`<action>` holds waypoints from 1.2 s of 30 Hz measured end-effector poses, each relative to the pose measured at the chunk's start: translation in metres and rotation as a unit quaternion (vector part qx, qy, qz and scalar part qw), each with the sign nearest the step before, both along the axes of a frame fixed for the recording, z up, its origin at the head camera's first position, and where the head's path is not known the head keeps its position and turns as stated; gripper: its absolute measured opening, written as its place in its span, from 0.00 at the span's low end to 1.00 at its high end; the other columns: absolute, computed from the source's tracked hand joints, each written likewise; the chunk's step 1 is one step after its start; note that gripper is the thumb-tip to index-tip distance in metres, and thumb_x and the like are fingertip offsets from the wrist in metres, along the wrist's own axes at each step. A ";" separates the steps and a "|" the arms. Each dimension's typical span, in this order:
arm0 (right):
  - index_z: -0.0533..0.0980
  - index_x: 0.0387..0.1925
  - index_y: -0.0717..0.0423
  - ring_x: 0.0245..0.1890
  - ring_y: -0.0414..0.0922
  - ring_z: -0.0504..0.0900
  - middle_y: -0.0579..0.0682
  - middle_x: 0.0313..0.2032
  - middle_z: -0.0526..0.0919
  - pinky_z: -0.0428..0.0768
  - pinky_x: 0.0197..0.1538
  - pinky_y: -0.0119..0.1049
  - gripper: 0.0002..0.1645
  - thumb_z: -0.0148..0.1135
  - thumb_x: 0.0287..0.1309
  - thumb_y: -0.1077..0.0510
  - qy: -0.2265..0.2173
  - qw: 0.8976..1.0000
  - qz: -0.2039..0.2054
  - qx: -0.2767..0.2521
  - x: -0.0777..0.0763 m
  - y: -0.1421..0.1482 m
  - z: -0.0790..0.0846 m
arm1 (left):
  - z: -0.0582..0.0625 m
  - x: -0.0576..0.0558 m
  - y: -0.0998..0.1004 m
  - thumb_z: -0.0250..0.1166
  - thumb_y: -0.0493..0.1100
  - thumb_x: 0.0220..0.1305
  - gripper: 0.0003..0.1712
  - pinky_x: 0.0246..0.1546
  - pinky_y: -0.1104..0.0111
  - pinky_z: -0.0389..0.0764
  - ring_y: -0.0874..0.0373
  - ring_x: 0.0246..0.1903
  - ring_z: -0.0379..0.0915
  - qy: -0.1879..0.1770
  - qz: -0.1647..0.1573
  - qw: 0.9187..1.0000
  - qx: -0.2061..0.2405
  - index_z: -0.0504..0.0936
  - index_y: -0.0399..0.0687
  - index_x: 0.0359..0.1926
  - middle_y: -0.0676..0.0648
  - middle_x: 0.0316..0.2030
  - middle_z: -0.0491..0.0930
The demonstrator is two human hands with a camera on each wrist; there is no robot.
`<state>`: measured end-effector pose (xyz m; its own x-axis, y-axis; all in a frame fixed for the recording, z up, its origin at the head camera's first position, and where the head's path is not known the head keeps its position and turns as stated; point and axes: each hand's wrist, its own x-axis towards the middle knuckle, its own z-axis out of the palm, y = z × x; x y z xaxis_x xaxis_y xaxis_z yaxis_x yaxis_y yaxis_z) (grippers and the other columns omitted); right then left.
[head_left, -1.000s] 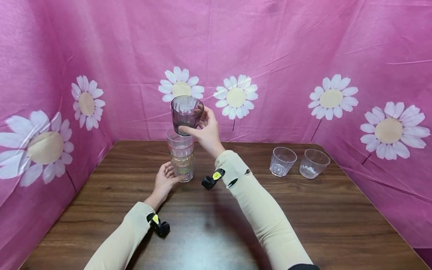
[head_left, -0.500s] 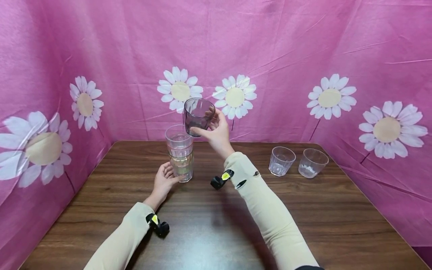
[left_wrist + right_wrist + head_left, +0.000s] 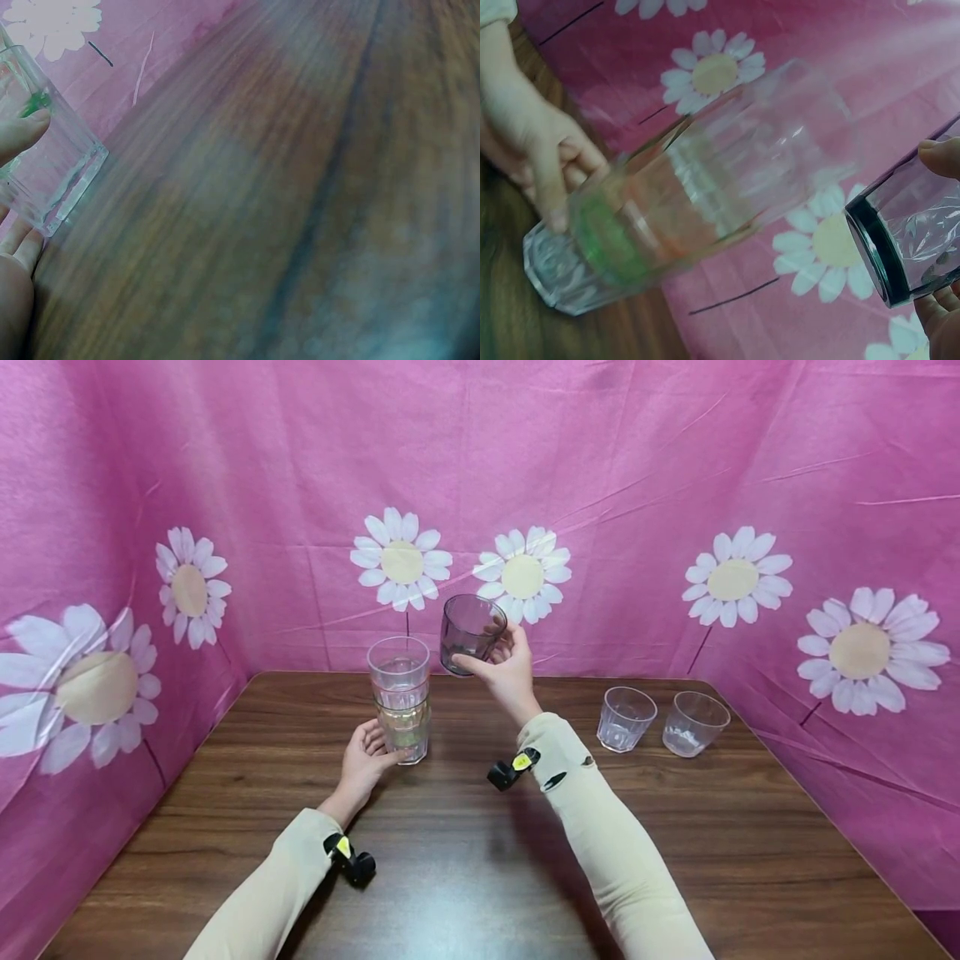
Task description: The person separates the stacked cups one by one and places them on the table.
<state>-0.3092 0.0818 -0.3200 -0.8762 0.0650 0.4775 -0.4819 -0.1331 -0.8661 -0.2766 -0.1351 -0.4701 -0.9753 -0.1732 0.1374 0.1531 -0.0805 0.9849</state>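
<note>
Dark glass [image 3: 469, 633] has shifted right and down with right hand [image 3: 514, 675], from just over glass stack [image 3: 400, 695] to beside its rim, apart; pink daisy curtain [image 3: 600, 460] behind wooden table [image 3: 675, 852]; stack upright on table, left hand [image 3: 362, 770] holding it low between thumb and fingers; right thumb and fingers pinching dark glass in air; two clear glasses [image 3: 627, 720] on table, farther right.
</note>
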 end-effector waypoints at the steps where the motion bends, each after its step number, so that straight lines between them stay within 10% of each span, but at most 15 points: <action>1: 0.61 0.65 0.66 0.56 0.51 0.74 0.59 0.57 0.73 0.74 0.62 0.39 0.48 0.74 0.42 0.75 -0.006 1.000 -0.003 0.003 0.000 0.001 -0.003 | 0.000 0.001 0.000 0.71 0.20 0.47 0.42 0.52 0.74 0.75 0.64 0.47 0.71 0.001 0.001 1.000 0.001 0.63 0.29 0.64 0.37 0.56 0.73; 24: 0.62 0.63 0.63 0.54 0.53 0.77 0.61 0.56 0.75 0.78 0.51 0.33 0.51 0.79 0.36 0.75 -0.093 0.993 -0.053 0.048 -0.006 0.041 -0.078 | 0.001 0.001 -0.001 0.70 0.21 0.48 0.41 0.52 0.74 0.75 0.65 0.48 0.72 -0.002 -0.001 1.000 -0.005 0.64 0.30 0.64 0.36 0.57 0.73; 36: 0.62 0.62 0.66 0.55 0.54 0.74 0.61 0.56 0.71 0.75 0.61 0.44 0.52 0.79 0.34 0.75 -0.096 0.990 -0.083 0.057 -0.008 0.066 -0.096 | 0.000 0.001 0.000 0.71 0.22 0.49 0.42 0.54 0.72 0.74 0.61 0.50 0.71 -0.003 -0.002 1.000 -0.013 0.63 0.30 0.64 0.34 0.59 0.72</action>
